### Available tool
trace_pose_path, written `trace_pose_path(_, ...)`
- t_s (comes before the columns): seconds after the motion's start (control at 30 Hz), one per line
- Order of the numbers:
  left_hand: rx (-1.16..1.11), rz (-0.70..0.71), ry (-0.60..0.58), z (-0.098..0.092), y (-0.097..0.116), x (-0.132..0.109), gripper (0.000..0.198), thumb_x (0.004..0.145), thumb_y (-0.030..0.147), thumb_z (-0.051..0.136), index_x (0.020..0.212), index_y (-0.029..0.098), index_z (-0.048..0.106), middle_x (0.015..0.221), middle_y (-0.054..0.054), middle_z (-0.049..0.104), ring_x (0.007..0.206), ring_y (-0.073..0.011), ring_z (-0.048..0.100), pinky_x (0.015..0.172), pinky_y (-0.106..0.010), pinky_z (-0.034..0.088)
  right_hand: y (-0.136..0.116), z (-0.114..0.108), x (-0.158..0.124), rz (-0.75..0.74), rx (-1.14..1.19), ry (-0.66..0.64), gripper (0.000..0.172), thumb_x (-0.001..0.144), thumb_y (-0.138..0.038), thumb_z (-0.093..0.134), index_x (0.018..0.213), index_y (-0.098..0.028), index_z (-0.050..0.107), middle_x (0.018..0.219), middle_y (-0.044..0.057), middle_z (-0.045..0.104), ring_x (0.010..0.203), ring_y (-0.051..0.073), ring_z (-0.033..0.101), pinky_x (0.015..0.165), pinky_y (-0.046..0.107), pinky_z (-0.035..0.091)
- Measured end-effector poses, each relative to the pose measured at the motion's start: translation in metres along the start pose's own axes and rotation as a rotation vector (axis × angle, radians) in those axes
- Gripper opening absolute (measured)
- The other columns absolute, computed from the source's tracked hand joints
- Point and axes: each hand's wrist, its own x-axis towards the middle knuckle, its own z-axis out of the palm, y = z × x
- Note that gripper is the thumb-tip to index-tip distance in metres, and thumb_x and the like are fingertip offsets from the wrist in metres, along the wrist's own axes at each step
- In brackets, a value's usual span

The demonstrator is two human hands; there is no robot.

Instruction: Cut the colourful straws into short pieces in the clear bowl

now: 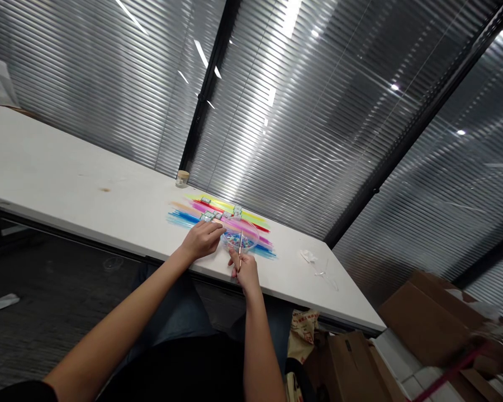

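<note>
I've got the right hand [246, 270] closed on a thin stick [240, 245], its far end pointing up over the clear bowl [257, 232]. Bowl is on the near side of the white surface [129, 207], small coloured bits [238, 240] inside, mostly blue to my eye. I see the left hand [203, 239] at the bowl's left rim, fingers bent and close together; can't tell if they grip anything. Bright streaks [182, 218] run under and around the bowl: yellow and red far, pink in the middle, blue near. Small packets [237, 210] lie on them, some just beyond the left hand, others farther back; too small for me to read. Far left of the bowl, a jar [181, 179] with a wood-coloured lid stands upright near the ribbed panels [276, 111]. Right of the bowl, well apart, I get a crumpled white scrap [308, 255] and a clear strip [327, 276]. Cardboard boxes [423, 312] sit off the surface's right end.
</note>
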Motion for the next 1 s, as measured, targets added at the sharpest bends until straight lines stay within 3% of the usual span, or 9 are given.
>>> trace_pose_path(0.27, -0.031, -0.013, 0.007, 0.0014, -0.0006, 0.0001, 0.034, 0.075, 0.005, 0.047, 0.102, 0.018, 0.063, 0.094, -0.006, 0.068, 0.08, -0.0173, 0.061, 0.068, -0.03, 0.045, 0.0009, 0.0005, 0.0014, 0.042, 0.064, 0.057, 0.053, 0.079, -0.066, 0.05, 0.058, -0.018, 0.056, 0.034, -0.005, 0.043, 0.03, 0.008, 0.033, 0.036, 0.021, 0.027)
trace_pose_path(0.73, -0.039, 0.022, 0.018, -0.0001, -0.0014, -0.0005, 0.036, 0.075, 0.003, 0.046, 0.103, 0.017, 0.061, 0.093, -0.006, 0.068, 0.08, -0.0177, 0.062, 0.068, -0.03, 0.046, -0.0056, -0.0007, -0.0031, 0.009, 0.003, -0.017, 0.054, 0.08, -0.066, 0.048, 0.056, -0.018, 0.056, 0.034, -0.004, 0.044, 0.032, 0.009, 0.037, 0.039, 0.022, 0.031)
trace_pose_path(1.0, 0.003, 0.013, 0.004, 0.0001, -0.0008, 0.0004, 0.036, 0.075, 0.003, 0.044, 0.102, 0.019, 0.062, 0.092, -0.006, 0.068, 0.079, -0.0167, 0.062, 0.067, -0.03, 0.046, -0.0066, 0.0001, -0.0037, -0.028, -0.041, 0.017, 0.053, 0.08, -0.064, 0.052, 0.053, -0.019, 0.056, 0.035, -0.003, 0.045, 0.035, 0.01, 0.041, 0.043, 0.022, 0.034)
